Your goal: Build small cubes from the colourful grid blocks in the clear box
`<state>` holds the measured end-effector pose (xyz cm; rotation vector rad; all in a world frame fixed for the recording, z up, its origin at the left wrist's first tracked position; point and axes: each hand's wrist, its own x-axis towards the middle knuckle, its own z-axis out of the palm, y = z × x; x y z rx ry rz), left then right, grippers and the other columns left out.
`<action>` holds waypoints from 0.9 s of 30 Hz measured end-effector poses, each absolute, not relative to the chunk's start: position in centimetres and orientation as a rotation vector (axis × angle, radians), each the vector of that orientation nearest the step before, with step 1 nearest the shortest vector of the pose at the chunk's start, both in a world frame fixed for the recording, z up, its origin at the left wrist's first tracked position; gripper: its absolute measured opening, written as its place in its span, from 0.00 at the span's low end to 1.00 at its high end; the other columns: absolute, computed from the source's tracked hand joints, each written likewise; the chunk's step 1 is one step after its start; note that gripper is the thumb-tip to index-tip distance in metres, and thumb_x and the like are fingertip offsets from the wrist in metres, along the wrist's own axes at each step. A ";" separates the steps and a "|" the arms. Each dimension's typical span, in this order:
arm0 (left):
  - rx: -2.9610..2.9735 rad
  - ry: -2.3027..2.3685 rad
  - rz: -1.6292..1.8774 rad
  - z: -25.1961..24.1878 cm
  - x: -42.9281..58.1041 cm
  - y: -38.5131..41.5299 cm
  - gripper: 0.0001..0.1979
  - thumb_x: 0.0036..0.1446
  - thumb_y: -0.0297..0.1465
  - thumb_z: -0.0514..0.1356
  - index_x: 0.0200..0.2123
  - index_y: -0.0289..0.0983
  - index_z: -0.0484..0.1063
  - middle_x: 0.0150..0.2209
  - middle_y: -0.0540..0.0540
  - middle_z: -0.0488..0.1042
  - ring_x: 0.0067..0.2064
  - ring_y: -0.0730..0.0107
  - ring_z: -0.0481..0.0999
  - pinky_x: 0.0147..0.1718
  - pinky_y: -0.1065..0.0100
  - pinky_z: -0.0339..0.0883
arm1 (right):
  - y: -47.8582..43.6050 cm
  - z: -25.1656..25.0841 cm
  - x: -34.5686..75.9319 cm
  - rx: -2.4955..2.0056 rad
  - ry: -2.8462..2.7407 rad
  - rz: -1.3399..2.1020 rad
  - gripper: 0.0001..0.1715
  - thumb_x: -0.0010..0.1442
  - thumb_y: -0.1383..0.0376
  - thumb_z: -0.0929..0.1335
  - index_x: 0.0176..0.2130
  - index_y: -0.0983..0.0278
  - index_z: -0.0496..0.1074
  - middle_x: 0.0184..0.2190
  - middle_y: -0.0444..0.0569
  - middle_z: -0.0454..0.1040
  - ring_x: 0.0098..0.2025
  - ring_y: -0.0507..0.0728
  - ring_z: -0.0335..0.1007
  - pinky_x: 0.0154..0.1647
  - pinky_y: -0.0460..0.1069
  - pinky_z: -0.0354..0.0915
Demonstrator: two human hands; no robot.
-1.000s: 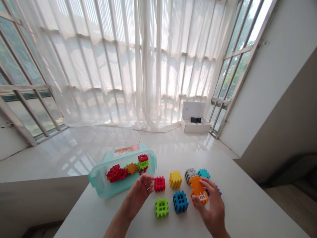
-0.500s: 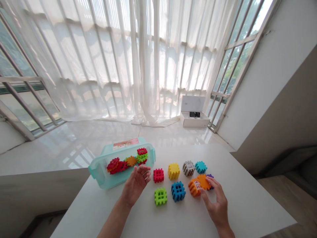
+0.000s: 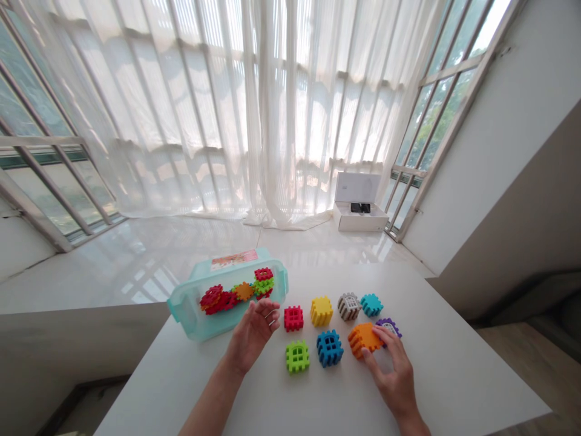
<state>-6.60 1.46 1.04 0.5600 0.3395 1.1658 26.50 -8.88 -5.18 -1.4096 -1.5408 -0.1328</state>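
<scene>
While the right hand point(image 3: 393, 369) hides part of the purple block point(image 3: 391, 323) and both forearms are cut off at the near edge, the orange block point(image 3: 362, 340) shows plainly, right of the blue block point(image 3: 329, 348) on the tabletop point(image 3: 449, 375). Right thumb and fingers, half spread, meet its right side; whether they grip, I cannot tell. The left hand point(image 3: 252, 336) is open, fingers loosely curled, near the red block point(image 3: 294, 319).
</scene>
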 end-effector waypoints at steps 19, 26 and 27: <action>0.562 0.338 1.171 1.3 -6.6 1.4 0.14 0.56 0.41 0.68 0.38 0.37 0.79 0.38 0.47 0.81 0.35 0.72 0.77 0.37 0.70 0.74 | -8.8 -5.2 26.3 -1.421 -1.566 -0.103 0.23 0.63 0.56 0.71 0.54 0.62 0.71 0.54 0.60 0.72 0.54 0.67 0.72 0.54 0.66 0.71; 0.572 0.371 1.186 1.6 -6.7 1.2 0.14 0.57 0.42 0.67 0.37 0.37 0.78 0.38 0.48 0.81 0.35 0.72 0.76 0.37 0.69 0.73 | -8.7 -5.1 26.4 -1.407 -1.576 -0.108 0.25 0.62 0.57 0.71 0.55 0.63 0.70 0.55 0.60 0.72 0.54 0.68 0.72 0.52 0.66 0.72; 0.578 0.387 1.193 1.6 -6.7 1.2 0.14 0.57 0.43 0.67 0.37 0.38 0.78 0.38 0.48 0.80 0.35 0.72 0.76 0.36 0.69 0.72 | -8.8 -5.0 26.3 -1.405 -1.574 -0.108 0.25 0.62 0.57 0.71 0.56 0.63 0.69 0.55 0.60 0.72 0.55 0.69 0.71 0.52 0.66 0.71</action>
